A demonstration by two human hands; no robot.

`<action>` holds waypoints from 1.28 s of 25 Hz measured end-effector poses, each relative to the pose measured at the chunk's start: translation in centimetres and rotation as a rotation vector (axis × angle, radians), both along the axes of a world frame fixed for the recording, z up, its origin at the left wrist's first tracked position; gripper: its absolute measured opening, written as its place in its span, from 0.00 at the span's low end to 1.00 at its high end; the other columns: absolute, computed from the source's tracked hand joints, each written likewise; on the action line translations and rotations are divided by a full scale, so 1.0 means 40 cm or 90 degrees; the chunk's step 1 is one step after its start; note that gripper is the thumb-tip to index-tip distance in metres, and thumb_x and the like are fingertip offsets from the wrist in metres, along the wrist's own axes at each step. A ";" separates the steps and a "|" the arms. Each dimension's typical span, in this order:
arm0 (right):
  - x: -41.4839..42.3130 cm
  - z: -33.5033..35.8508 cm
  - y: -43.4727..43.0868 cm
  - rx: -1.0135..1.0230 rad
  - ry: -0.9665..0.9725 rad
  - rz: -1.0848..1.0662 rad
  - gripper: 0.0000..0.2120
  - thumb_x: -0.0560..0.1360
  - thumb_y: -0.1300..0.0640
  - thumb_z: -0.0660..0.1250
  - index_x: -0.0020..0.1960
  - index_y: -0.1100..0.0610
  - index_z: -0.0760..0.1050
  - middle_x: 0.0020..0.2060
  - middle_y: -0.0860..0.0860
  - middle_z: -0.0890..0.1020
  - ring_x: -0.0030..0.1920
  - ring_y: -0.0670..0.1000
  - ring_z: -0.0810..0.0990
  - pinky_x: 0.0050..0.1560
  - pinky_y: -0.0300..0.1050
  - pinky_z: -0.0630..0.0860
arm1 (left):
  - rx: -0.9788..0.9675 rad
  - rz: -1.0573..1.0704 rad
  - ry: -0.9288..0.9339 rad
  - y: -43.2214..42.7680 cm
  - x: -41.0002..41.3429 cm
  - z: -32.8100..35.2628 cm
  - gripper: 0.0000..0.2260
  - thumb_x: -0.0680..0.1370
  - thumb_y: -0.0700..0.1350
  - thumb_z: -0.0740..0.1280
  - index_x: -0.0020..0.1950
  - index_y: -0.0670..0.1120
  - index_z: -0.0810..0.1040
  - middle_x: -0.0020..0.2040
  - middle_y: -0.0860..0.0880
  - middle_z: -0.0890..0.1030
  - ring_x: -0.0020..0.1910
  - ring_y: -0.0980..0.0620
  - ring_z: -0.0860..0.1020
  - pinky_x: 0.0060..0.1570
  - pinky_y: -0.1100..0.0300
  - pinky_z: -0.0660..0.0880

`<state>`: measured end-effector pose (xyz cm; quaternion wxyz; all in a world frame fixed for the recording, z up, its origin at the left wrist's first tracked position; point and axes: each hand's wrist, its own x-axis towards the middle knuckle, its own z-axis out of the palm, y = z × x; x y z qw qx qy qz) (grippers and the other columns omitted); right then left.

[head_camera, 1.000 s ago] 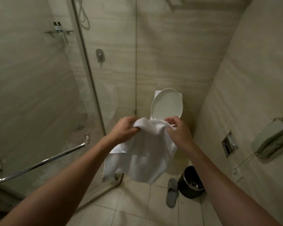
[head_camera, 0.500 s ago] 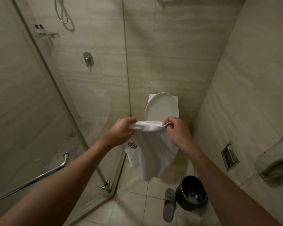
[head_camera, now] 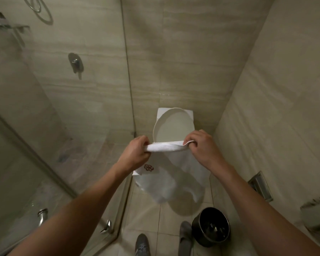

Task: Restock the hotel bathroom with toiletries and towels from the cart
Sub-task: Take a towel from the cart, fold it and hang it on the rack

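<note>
Hotel bathroom, restocking round: your shoe (head_camera: 142, 244) and a grey slipper (head_camera: 185, 235) stand on the tiled floor, the slipper just beside a dark waste bin (head_camera: 211, 226), so foot room looks tight on the right. Above them you hold a white towel (head_camera: 166, 182) in the air in front of the toilet. Your left hand (head_camera: 137, 154) and right hand (head_camera: 201, 146) each clench one end of its rolled top edge, fingers curled round the cloth. The rest hangs loose, with an embroidered logo (head_camera: 149, 167) near the left corner. It looks light, soft and floppy and should sag wherever it is unsupported, so grip it at the corners and the folded edge. The glass shower door (head_camera: 35, 182) stands close on your left and the tiled wall (head_camera: 266, 126) close on your right. Beyond, the raised toilet lid (head_camera: 174, 126) leans at the back wall, and the open room appears to lie straight ahead and upward.
</note>
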<state>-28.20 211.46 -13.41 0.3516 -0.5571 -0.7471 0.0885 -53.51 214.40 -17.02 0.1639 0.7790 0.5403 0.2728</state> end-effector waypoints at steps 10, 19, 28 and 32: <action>0.005 0.070 0.305 0.018 -0.007 -0.068 0.15 0.69 0.73 0.65 0.40 0.57 0.84 0.39 0.49 0.84 0.44 0.53 0.77 0.47 0.37 0.69 | 0.014 -0.143 0.038 0.370 -0.023 0.002 0.05 0.72 0.42 0.74 0.45 0.41 0.83 0.42 0.43 0.75 0.41 0.42 0.76 0.42 0.54 0.72; 0.016 0.079 0.449 0.039 -0.116 -0.068 0.15 0.72 0.69 0.60 0.47 0.61 0.86 0.56 0.58 0.83 0.54 0.61 0.76 0.56 0.35 0.62 | 0.077 -0.174 0.174 0.580 -0.043 0.081 0.11 0.74 0.51 0.73 0.40 0.43 0.84 0.39 0.47 0.72 0.40 0.49 0.66 0.43 0.49 0.72; 0.065 0.096 0.565 0.038 -0.005 -0.084 0.17 0.73 0.73 0.62 0.46 0.58 0.86 0.46 0.52 0.85 0.49 0.53 0.77 0.50 0.33 0.67 | 0.022 -0.172 0.076 0.659 -0.027 0.099 0.09 0.73 0.49 0.76 0.45 0.43 0.84 0.41 0.48 0.71 0.37 0.49 0.72 0.39 0.59 0.66; 0.117 0.087 0.648 0.031 0.007 -0.065 0.15 0.73 0.71 0.63 0.46 0.58 0.85 0.44 0.52 0.85 0.49 0.56 0.79 0.50 0.41 0.69 | -0.013 -0.158 0.076 0.706 0.003 0.095 0.08 0.72 0.43 0.76 0.49 0.43 0.84 0.46 0.48 0.71 0.40 0.51 0.72 0.42 0.66 0.64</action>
